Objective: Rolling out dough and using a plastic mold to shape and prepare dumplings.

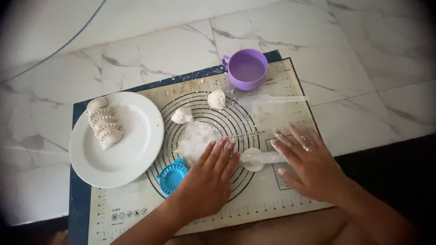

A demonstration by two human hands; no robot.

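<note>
Both hands lie flat and open on a clear rolling pin [265,157] — left hand [206,181], right hand [309,165] — over a small round dough piece [252,159] on the baking mat [272,199]. A blue dumpling press [171,177] sits nearby (beside a white plate [136,149] of folded dumplings [104,122]).

Both arms are bare from wrist to elbow, with no sleeve showing. The left hand [206,181] wears no ring, watch or glove, and its nails are short and plain. The right hand [309,168] is bare too, its fingertips and knuckles dusted with patches of white flour. A little flour also clings to the left hand's fingertips. No bracelet shows on either wrist.
</note>
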